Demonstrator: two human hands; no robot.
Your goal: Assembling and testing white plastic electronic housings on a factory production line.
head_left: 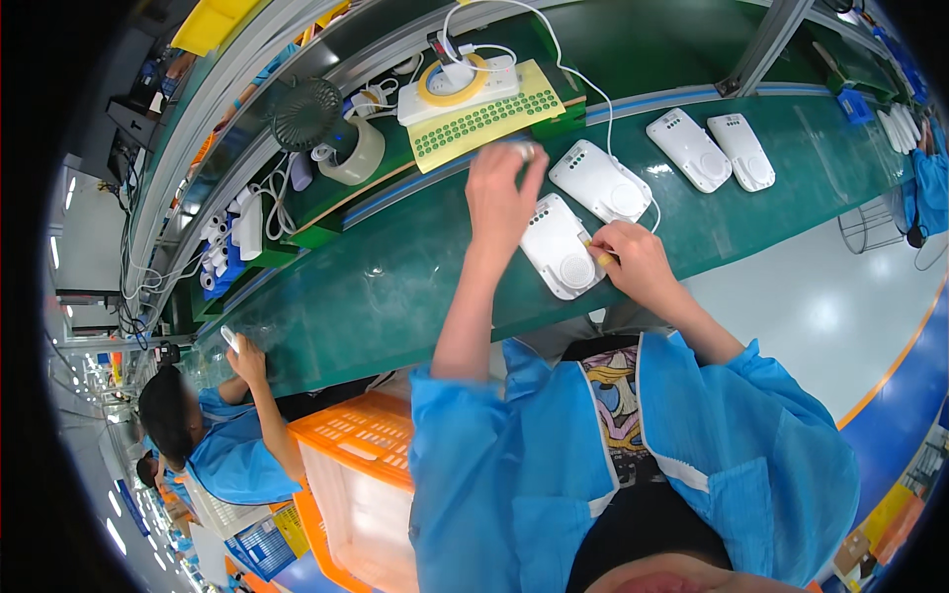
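Observation:
My left hand (pixel 502 193) is raised just in front of a yellow sheet of small green round stickers (pixel 484 117). Its fingers are curled together, slightly blurred, and whatever is at the fingertips is too small to make out. My right hand (pixel 638 265) is closed at the right edge of a white handheld-size device (pixel 556 237) lying on the green bench. Small yellow spots show at those fingertips. This device has a round grille and a row of dark dots. A second white device (pixel 601 183) lies just behind it, with a white cable running to it.
Two more white devices (pixel 689 148) lie to the right. On the back shelf are a yellow tape roll (pixel 453 79) on a power strip, a dark fan (pixel 308 116) and cables. An orange crate (pixel 356 435) stands at my left. A co-worker (pixel 222 435) sits further left at the bench.

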